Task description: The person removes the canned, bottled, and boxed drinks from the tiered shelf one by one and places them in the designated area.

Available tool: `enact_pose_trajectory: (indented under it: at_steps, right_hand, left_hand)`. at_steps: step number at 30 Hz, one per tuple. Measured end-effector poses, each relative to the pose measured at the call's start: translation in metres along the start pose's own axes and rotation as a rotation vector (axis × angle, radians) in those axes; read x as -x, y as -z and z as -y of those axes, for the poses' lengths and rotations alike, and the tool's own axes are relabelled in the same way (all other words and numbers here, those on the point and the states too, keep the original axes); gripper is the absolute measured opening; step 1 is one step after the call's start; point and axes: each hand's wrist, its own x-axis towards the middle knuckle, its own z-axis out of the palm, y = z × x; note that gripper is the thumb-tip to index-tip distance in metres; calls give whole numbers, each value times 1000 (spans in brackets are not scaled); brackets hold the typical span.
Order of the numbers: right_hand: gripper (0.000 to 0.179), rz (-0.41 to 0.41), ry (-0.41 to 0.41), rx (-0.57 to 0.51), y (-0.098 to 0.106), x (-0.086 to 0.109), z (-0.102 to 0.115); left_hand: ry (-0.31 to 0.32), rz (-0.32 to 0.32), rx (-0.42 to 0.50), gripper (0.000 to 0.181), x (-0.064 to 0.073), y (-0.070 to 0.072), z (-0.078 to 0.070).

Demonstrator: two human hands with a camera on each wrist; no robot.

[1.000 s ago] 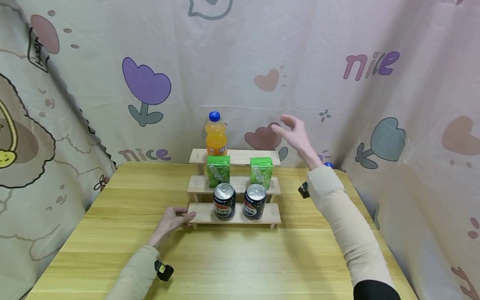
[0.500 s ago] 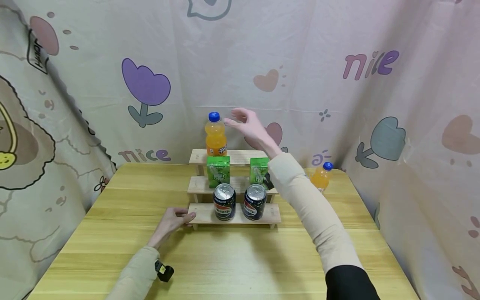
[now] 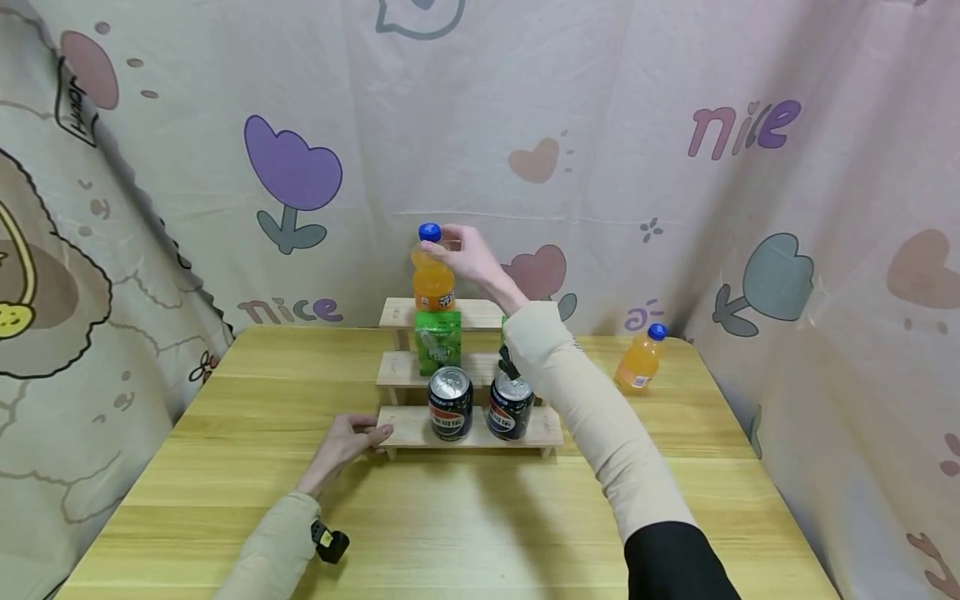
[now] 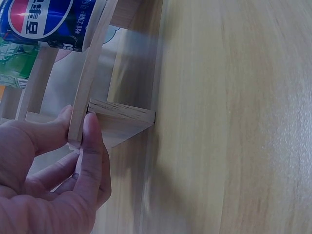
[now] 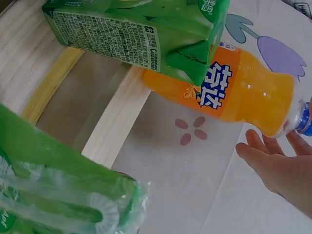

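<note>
My left hand (image 3: 348,442) grips the left end of the lowest board of a three-tier wooden display stand (image 3: 405,425). In the left wrist view, the thumb (image 4: 56,131) and fingers (image 4: 91,161) pinch the board from both faces. My right hand (image 3: 468,254) holds an orange soda bottle (image 3: 432,282) near its blue cap, thumb in front. The bottle stands upright on the top tier, at the left. Two dark cola cans (image 3: 450,408) stand on the bottom tier. A green drink carton (image 3: 438,342) sits on the middle tier; another carton (image 5: 58,180) is mostly behind my right arm in the head view.
A second orange soda bottle (image 3: 640,360) stands on the table (image 3: 247,392) at the back right. Close behind the stand hangs a printed curtain (image 3: 450,108), which also encloses both sides. My right forearm (image 3: 592,425) crosses over the stand's right side.
My right hand has moved left from beside the stand's right end to the bottle on the top tier. This uncovered the second bottle at the right. My left hand has stayed put.
</note>
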Motion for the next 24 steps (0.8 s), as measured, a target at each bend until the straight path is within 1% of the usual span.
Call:
enact_pose_trajectory:
  at_steps: [7, 10, 12, 15, 19, 22, 24]
  right_hand:
    - [32, -62, 27, 57, -6, 0, 2]
    - [33, -72, 22, 48, -4, 1, 3]
    - [35, -85, 16, 19, 0, 3, 4]
    - [38, -117, 13, -35, 12, 7, 8]
    - [37, -185, 35, -72, 38, 15, 10]
    - [37, -264, 62, -88, 62, 22, 6]
    - [37, -323, 56, -128, 77, 28, 1]
  left_hand:
    - [6, 0, 1, 47, 0, 1, 1]
    - [3, 6, 6, 47, 1, 1, 0]
    - [3, 7, 9, 47, 2, 1, 0]
    - [10, 3, 6, 49, 2, 0, 0]
    - [27, -6, -1, 52, 2, -1, -1]
    - [32, -9, 1, 52, 2, -1, -2]
    - [29, -7, 5, 52, 2, 0, -1]
